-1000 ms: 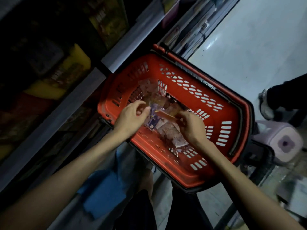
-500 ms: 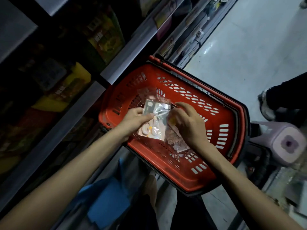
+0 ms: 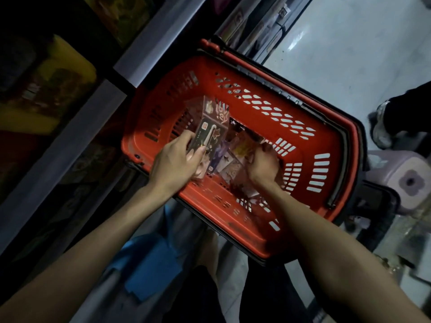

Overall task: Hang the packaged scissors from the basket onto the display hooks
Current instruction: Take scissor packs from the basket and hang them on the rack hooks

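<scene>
We are seeing one dark pack of scissors (image 3: pixel 208 132) tilting up over the left half of the red basket (image 3: pixel 251 234). The left hand (image 3: pixel 177 164) is pinching its near end, thumb on the front. Just to the right, more packs (image 3: pixel 233 159) are lying in the basket, and the right hand (image 3: pixel 263 167) is reaching among them, fingers curled; we cannot tell whether it is gripping one. Dark shelves (image 3: pixel 70 141) are running along the left, with pale floor (image 3: pixel 349 54) at the far right.

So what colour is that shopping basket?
The basket is red with slotted sides, seen best in the head view.
</scene>
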`<state>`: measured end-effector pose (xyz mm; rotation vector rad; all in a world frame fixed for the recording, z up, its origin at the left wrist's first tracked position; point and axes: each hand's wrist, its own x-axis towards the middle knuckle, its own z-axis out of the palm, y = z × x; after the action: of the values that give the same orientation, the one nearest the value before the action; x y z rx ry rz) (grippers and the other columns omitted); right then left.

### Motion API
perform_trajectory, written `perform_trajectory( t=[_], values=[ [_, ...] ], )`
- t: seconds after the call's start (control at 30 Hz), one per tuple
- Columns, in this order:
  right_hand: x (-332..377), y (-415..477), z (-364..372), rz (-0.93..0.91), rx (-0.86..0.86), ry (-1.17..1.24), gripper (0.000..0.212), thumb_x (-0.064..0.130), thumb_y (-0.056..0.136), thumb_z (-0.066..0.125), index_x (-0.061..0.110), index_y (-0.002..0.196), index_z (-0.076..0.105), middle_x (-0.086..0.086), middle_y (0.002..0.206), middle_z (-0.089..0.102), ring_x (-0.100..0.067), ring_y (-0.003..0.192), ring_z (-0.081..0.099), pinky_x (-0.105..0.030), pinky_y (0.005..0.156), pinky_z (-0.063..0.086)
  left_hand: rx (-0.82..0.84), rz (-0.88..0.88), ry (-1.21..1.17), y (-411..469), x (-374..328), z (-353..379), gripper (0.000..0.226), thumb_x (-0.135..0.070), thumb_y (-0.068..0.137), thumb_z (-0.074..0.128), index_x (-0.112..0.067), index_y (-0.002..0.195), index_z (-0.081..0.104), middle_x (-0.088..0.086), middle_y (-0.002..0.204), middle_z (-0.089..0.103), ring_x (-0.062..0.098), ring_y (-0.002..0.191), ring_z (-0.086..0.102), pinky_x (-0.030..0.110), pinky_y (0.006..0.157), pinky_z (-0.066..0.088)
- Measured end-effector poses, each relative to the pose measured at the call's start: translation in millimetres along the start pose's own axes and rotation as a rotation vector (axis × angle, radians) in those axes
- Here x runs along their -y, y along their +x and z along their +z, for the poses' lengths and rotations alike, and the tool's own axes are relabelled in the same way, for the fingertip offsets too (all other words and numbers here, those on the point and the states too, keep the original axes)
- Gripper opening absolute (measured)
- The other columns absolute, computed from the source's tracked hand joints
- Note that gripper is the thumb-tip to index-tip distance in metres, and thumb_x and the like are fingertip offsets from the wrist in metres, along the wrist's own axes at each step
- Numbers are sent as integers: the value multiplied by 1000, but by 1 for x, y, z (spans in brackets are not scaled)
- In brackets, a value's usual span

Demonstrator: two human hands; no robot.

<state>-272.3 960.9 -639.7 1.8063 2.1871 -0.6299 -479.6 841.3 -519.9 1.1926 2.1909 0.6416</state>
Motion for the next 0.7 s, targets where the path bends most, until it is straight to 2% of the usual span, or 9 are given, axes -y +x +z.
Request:
perform_trajectory(
  t=[0.1, 0.2, 0.27, 0.37, 0.43, 0.47, 0.53, 0.63, 0.7],
  values=[
    [1, 0, 17, 76, -41, 51, 73, 30, 83, 74, 9, 147, 46, -23, 150, 44, -41, 135, 47, -46, 109, 42, -9, 36, 1, -1, 0, 0, 14, -29, 100, 65, -20, 110, 62, -7, 99, 69, 18, 85, 66, 36, 68, 51],
    [2, -1, 27, 110, -75, 38, 77, 29, 83, 73, 8, 151, 42, -25, 157, 38, -41, 144, 40, -48, 117, 33, -50, 13, 2, 1, 0, -1, 14, -29, 101, 65, -18, 108, 60, -6, 97, 69, 16, 82, 63, 32, 65, 45],
    [3, 0, 26, 160, -54, 54, 64, 27, 85, 71, 8, 143, 51, -21, 152, 47, -38, 142, 43, -46, 118, 31, -69, 14, 7, 2, -1, -1, 13, -30, 102, 64, -18, 105, 58, -6, 95, 68, 15, 79, 61, 29, 62, 40],
    [8, -3, 11, 246, 9, 102, 34, 27, 89, 69, 14, 120, 69, -15, 129, 65, -36, 129, 55, -45, 110, 42, -108, 10, 4, -1, -6, -1, 11, -27, 104, 62, -22, 102, 53, -10, 91, 61, 3, 70, 52, 8, 56, 36],
    [13, -11, -3, 302, 2, 159, 27, 32, 92, 69, 18, 114, 73, -12, 122, 68, -36, 126, 57, -49, 104, 49, -146, -18, -16, -4, -12, -2, 9, -23, 105, 61, -16, 108, 56, -9, 93, 58, -4, 67, 48, 2, 59, 38],
    [16, -17, -13, 313, -5, 193, 27, 34, 92, 69, 19, 114, 73, -10, 120, 70, -35, 124, 60, -49, 102, 51, -160, -29, -27, -5, -14, -4, 12, -21, 106, 60, -11, 113, 57, -7, 96, 58, -2, 68, 49, 1, 60, 39],
    [18, -27, -30, 277, -17, 307, 24, 28, 92, 69, 19, 114, 76, -10, 113, 75, -34, 114, 67, -43, 96, 54, -169, -35, -59, -6, -13, -5, 18, -22, 107, 56, -10, 121, 54, -1, 103, 62, 11, 78, 58, 7, 64, 43],
    [18, -49, -59, 118, -28, 444, 23, 12, 91, 67, 18, 110, 79, -5, 106, 79, -26, 102, 73, -31, 85, 53, -146, -96, -121, -5, -12, -8, 18, -29, 106, 56, -18, 119, 52, 7, 107, 71, 27, 90, 71, 41, 72, 57],
    [17, -65, -83, 4, -89, 487, 21, 13, 89, 70, 22, 105, 81, 6, 100, 80, -16, 95, 74, -26, 78, 53, -153, -160, -165, -4, -19, -14, 15, -27, 103, 60, -19, 115, 54, 4, 99, 73, 28, 87, 71, 44, 71, 57]
  ],
)
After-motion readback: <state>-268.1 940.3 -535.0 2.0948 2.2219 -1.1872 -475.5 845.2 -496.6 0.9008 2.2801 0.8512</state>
